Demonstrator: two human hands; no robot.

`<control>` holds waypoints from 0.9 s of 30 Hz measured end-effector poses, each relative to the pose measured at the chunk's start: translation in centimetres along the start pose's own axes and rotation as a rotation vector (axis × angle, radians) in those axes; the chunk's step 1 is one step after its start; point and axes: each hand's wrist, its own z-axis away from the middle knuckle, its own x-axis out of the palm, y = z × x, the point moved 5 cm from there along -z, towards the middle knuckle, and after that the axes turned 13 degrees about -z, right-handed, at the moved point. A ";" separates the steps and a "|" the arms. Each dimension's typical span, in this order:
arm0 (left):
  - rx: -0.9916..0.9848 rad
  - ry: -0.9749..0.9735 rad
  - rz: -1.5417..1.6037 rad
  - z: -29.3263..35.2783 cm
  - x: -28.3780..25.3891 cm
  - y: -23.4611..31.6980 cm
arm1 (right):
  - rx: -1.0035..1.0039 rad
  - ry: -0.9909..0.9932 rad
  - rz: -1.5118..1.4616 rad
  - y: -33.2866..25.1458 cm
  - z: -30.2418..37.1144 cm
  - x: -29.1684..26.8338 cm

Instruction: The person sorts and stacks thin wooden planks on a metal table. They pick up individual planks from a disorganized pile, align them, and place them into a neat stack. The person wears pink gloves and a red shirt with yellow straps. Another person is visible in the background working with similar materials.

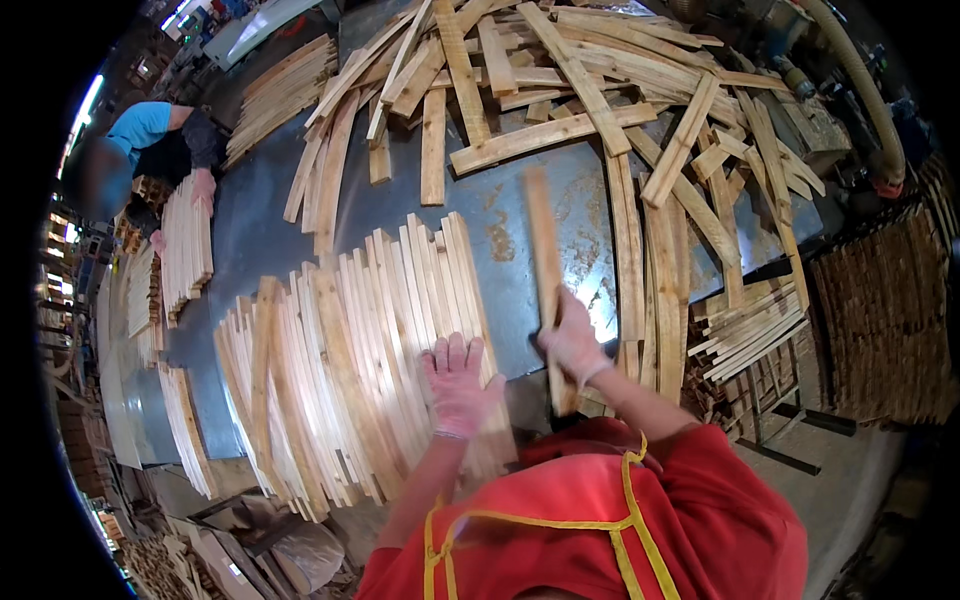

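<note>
Workshop; slat-strewn metal table [260, 240], wood stacks [880, 320] around.

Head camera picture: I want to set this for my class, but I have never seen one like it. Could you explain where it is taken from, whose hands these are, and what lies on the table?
The camera sits on a person's head and looks down, so the curved edges come from its wide lens. The red clothing at the bottom is the wearer's own. Their left hand, gloved, rests flat on a row of wooden slats laid side by side. Their right hand has its fingers closed on a single wooden slat, which looks blurred. Both lie on a metal table. A loose heap of slats fills the far side. At upper left, another person in blue handles a separate stack.
</note>
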 end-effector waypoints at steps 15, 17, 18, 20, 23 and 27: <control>0.032 0.037 0.021 0.7 0.5 -0.6 | -0.275 0.376 0.784 1.2 -9.1 -9.3; 0.028 -0.012 0.009 0.4 0.1 -0.3 | -0.197 0.418 0.795 2.9 -6.7 -10.6; 0.030 -0.017 0.030 0.3 0.0 -0.2 | -0.016 0.353 0.754 1.8 -5.9 -11.4; 0.037 -0.027 0.073 0.1 0.0 -0.1 | 0.050 0.272 0.471 2.5 -5.0 -11.5; 0.044 -0.054 0.084 0.0 -0.6 0.1 | -0.106 0.139 0.424 5.9 -1.0 -7.1; 0.049 0.002 0.039 0.3 -0.6 -0.3 | -0.311 0.264 0.602 2.0 1.6 -4.8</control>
